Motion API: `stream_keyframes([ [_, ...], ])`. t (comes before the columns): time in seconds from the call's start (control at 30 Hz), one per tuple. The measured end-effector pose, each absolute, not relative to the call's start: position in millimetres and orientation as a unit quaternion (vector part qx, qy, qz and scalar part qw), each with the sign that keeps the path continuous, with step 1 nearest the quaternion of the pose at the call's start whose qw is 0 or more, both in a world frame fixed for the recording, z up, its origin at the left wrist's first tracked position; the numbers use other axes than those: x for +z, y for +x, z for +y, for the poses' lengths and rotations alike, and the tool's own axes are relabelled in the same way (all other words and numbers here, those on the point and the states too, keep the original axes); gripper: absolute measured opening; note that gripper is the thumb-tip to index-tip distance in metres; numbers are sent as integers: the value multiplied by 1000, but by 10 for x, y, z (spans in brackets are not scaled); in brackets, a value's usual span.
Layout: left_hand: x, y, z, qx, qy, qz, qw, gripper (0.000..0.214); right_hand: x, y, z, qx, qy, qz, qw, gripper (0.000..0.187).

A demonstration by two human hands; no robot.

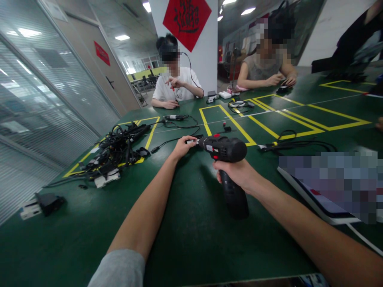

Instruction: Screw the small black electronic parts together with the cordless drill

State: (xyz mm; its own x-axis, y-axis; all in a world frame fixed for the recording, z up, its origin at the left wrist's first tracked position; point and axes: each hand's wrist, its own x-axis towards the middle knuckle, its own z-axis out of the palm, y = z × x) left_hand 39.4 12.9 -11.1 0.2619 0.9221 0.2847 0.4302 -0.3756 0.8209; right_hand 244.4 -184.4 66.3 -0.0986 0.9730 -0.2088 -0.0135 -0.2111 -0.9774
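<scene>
My right hand (236,173) is wrapped round the grip of a black cordless drill (226,159) with red marks, held level above the green table (191,231) and pointing left. My left hand (182,147) is closed in a pinch on a small white and black part (191,141) right at the drill's tip. A thin black cable (167,142) runs from that spot toward the left.
A tangle of black cables and adapters (116,153) lies at left, a black and white plug (38,205) near the left edge. A tablet (317,199) rests at right, cables (293,143) beyond it. Two people sit across the table. Yellow tape lines (236,125) mark the surface.
</scene>
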Motion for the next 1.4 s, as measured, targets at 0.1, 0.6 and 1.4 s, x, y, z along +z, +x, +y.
stream_keyframes([
  [0.1, -125, 386, 144, 395, 729, 464, 312, 35, 641, 2455, -1841, 585, -511, -461, 429, 6],
  [0.6, -138, 367, 165, 383, 752, 453, 287, 35, 659, 2448, -1855, 586, -510, -453, 438, 5],
  [1.4, -102, 393, 107, 405, 730, 459, 303, 53, 681, 2462, -1868, 586, -508, -464, 427, 5],
])
